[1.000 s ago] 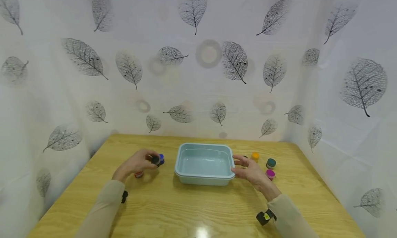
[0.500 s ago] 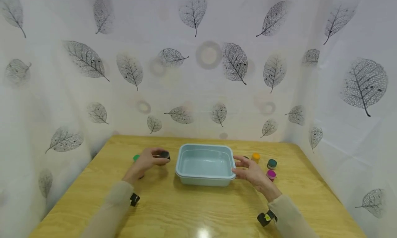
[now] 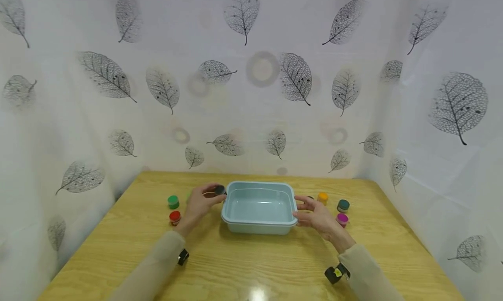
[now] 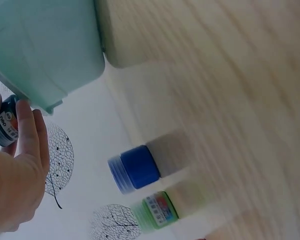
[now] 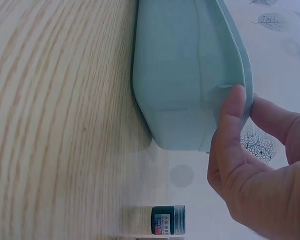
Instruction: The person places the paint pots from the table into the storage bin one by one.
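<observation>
My left hand [image 3: 200,203] pinches a small dark-lidded paint jar [image 3: 220,190] between thumb and fingers, right at the left rim of a pale blue-green plastic basin [image 3: 259,229]. In the left wrist view this jar [image 4: 7,122] is tilted, its label partly visible beside the basin wall. My right hand [image 3: 320,220] holds the basin's right rim; in the right wrist view the thumb lies against the outer wall and another finger reaches over the rim. The basin's visible inside holds nothing.
Left of the basin stand green [image 3: 173,202], red [image 3: 175,217], light green [image 4: 157,211] and blue [image 4: 135,168] jars. Orange [image 3: 323,198], dark green [image 3: 343,206] and magenta [image 3: 342,220] jars stand right. A leaf-print curtain [image 3: 251,118] surrounds the wooden table [image 3: 251,266].
My left hand has carried the dark-lidded jar rightward to the basin's left rim, uncovering the green and red jars. The right hand has stayed at the basin's right rim.
</observation>
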Available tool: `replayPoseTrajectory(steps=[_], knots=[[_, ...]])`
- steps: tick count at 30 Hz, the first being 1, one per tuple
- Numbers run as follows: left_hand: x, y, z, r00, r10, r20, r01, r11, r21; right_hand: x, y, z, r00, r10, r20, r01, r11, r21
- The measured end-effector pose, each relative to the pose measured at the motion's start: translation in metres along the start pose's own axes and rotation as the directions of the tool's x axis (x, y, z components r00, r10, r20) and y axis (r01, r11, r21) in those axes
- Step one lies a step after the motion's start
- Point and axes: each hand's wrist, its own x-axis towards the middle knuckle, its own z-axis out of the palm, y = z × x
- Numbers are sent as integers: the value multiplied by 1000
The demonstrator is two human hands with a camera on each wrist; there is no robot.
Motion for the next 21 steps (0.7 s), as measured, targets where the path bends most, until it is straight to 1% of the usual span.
replayPoseTrajectory(steps=[5,8,13,15,21], knots=[[2,9,7,999,11,-31,-11,1000,12,0,-1,1,1000,7,-5,-7,1000,3],[2,14,12,999,34,-38,-33,999,11,0,-1,1,1000,6,-4,-6,1000,0],[1,22,24,997,56,-47,-56,998,6,0,-1,0,1000,4,-2,-4,1000,-4],[0,26,30,998,50,-47,-50,999,-2,-1,-1,0,1000,4,-1,-4,1000,-5],[0,34,52,999,7,-33,-8,1000,-30,-1,-1,1,1000,2,-1,-2,1000,-9]])
